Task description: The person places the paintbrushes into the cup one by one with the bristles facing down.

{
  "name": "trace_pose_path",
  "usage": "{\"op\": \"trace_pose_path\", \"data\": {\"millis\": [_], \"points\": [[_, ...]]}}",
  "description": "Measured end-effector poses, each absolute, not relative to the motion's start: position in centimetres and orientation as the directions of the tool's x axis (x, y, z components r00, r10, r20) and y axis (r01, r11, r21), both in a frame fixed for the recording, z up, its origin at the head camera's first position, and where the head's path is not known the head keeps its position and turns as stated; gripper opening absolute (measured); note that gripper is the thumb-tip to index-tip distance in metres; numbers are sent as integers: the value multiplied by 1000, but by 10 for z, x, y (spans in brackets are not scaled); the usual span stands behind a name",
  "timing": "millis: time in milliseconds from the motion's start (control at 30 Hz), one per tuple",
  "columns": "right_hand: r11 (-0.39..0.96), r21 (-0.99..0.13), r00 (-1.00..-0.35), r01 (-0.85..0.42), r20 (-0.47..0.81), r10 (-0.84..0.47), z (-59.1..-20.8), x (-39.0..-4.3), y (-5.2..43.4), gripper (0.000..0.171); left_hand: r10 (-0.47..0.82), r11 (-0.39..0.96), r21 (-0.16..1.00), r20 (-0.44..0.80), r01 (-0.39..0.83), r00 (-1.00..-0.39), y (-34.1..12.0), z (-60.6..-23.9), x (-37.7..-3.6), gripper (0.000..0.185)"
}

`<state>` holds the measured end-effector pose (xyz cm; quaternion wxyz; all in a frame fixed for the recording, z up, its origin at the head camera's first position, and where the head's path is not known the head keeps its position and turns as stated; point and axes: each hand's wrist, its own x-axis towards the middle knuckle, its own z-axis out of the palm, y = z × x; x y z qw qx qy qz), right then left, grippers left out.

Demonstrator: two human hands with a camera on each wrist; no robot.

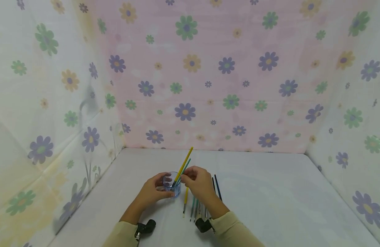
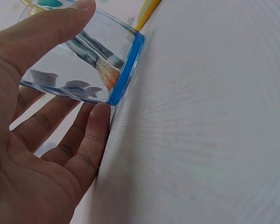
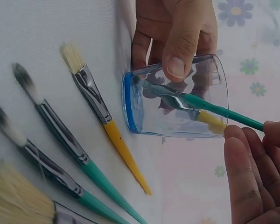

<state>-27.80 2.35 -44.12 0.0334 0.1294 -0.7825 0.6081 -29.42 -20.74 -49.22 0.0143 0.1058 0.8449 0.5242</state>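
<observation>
My left hand (image 1: pixel 149 192) grips a clear tumbler (image 3: pixel 128 103) with a blue base, thumb on one side and fingers on the other. The tumbler stands on the table with two paintbrushes leaning in it, bristles down. One is a yellow-handled paintbrush (image 1: pixel 184 164); the other, a green-handled paintbrush (image 3: pixel 205 106), is pinched near the rim between the thumb and fingers of my right hand (image 1: pixel 200 183). Through the tumbler's wall in the left wrist view, orange-brown bristles (image 2: pixel 107 74) show close to the base.
Several paintbrushes lie side by side under and beside my right forearm, among them a yellow-handled one (image 3: pixel 126 156) nearest the tumbler and a dark blue-handled one (image 1: pixel 218 187) at the right. White cloth (image 1: pixel 264 192) covers the table; flowered fabric (image 1: pixel 202 75) stands behind and at both sides.
</observation>
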Motion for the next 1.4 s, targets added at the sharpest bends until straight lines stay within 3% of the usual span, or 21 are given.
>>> {"op": "trace_pose_path", "data": {"millis": [433, 933, 1400], "points": [[231, -955, -977, -185, 153, -147, -438, -287, 37, 21, 172, 447, 879, 97, 165, -980, -205, -491, -293, 77], [202, -956, -976, -213, 199, -90, -410, -291, 73, 19, 178, 429, 889, 92, 162, -980, -206, -491, -294, 77], [432, -894, -992, -121, 126, -16, -415, -300, 108, 18, 185, 416, 893, 100, 170, -978, -208, -498, -298, 80]]}}
